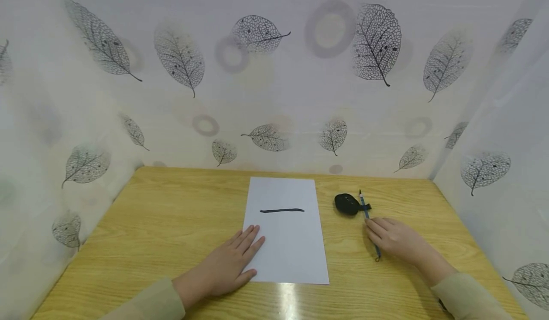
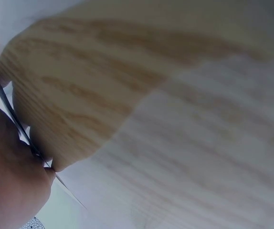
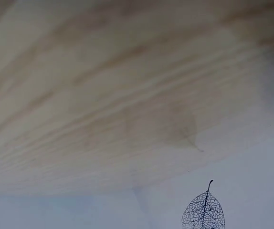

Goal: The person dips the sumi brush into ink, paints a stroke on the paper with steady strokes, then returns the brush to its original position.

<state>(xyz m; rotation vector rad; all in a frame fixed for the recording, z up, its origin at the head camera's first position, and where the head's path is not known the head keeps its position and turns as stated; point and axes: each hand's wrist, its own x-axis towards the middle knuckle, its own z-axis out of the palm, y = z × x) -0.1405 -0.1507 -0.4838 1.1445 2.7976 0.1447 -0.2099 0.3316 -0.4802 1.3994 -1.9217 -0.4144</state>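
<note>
A white sheet of paper (image 1: 287, 258) lies on the table with one short black horizontal stroke (image 1: 282, 211) across its upper half. My left hand (image 1: 229, 263) rests on the sheet's lower left edge, fingers straight and spread. In the left wrist view part of that hand (image 2: 13, 176) shows beside the thin edge of the paper. To the right of the sheet, my right hand (image 1: 396, 239) holds a blue-handled writing brush (image 1: 366, 212) by its middle, the dark tip pointing away from me. The brush crosses the stubby handle of a small black ink dish (image 1: 346, 204).
The wooden table (image 1: 180, 205) is bounded at the back and both sides by pale curtains (image 1: 283, 96) printed with leaves. The ink dish stands between the paper and the right hand. Glare shows on the table in front of the sheet.
</note>
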